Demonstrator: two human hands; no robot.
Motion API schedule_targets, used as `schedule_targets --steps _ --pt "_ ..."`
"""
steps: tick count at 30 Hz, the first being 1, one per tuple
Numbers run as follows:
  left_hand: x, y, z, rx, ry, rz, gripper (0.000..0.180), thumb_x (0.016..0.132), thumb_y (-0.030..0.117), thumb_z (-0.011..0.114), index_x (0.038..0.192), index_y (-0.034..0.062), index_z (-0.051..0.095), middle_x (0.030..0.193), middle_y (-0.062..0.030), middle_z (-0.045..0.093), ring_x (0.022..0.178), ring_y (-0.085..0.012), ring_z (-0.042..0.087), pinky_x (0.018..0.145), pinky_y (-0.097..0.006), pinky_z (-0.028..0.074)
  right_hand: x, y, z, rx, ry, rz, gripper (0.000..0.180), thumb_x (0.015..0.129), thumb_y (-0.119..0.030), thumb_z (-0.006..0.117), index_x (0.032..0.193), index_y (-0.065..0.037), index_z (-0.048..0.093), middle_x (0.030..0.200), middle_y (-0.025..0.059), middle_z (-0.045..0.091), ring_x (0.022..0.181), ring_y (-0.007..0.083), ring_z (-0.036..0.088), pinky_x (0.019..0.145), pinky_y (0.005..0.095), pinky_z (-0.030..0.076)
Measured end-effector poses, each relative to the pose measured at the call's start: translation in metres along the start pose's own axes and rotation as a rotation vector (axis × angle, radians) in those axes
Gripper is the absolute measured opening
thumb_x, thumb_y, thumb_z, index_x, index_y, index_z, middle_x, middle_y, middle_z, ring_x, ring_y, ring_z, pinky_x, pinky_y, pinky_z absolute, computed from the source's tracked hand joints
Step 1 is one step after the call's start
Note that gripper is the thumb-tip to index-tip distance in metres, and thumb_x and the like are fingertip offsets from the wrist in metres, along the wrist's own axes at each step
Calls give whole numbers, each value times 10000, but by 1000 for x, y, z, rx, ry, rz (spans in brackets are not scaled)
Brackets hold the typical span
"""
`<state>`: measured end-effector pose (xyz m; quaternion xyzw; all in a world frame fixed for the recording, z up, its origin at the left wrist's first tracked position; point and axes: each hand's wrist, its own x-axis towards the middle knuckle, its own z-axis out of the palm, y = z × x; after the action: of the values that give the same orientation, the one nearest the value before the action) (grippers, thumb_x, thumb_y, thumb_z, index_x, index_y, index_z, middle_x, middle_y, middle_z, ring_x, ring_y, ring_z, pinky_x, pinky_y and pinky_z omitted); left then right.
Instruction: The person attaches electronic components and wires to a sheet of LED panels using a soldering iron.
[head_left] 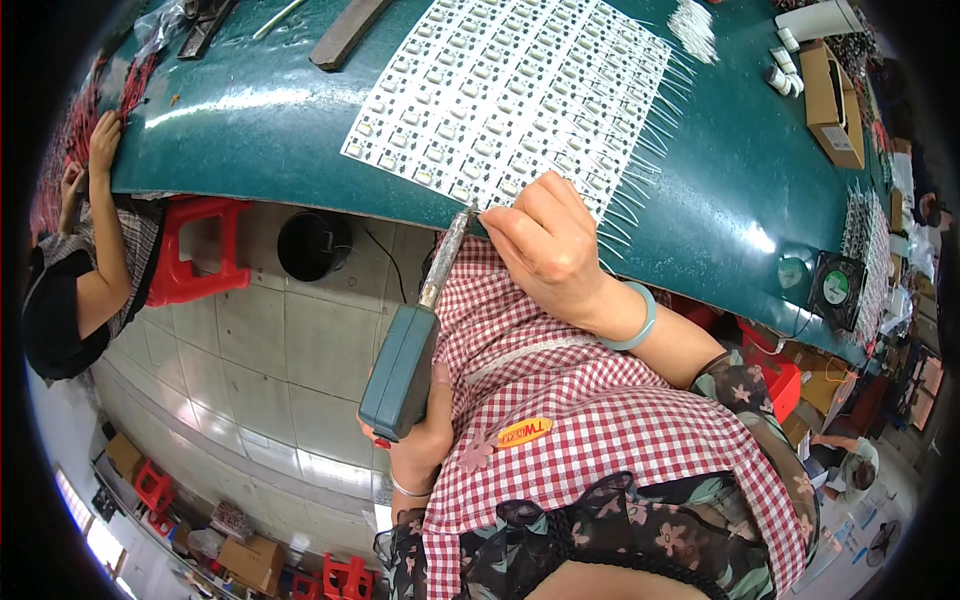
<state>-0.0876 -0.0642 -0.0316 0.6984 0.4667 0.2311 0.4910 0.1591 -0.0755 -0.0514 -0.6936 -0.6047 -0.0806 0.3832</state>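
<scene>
Grips teal soldering gun (398,378) in left hand (428,432), angling metal tip (467,217) up at near edge of white circuit-board sheet (478,100), probably for close aim. Pinches thumb and forefinger together in right hand (552,245), just beside tip, perhaps for steadying; cannot tell whether on anything. Finds sheet flat on bench (720,190), just beyond both hands, seemingly for easy reach; sees white wires (655,130) fanning beyond right hand.
</scene>
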Motion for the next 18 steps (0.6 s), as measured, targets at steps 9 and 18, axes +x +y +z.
schedule_targets --steps 9,18 --pt "-7 -4 6 -212 89 -50 339 876 -46 693 1205 -51 610 951 -102 661 672 -104 588 557 -238 456 1 1 -2 13 -8 -11 224 662 69 785 833 -15 668 686 61 499 647 244 505 562 355 399" --pt "-2 0 5 -36 87 30 284 845 -9 722 1119 -58 663 975 -127 701 763 -169 659 646 -277 511 0 0 -1 22 -5 -2 225 664 83 781 835 -8 667 682 64 498 637 240 504 538 350 399"
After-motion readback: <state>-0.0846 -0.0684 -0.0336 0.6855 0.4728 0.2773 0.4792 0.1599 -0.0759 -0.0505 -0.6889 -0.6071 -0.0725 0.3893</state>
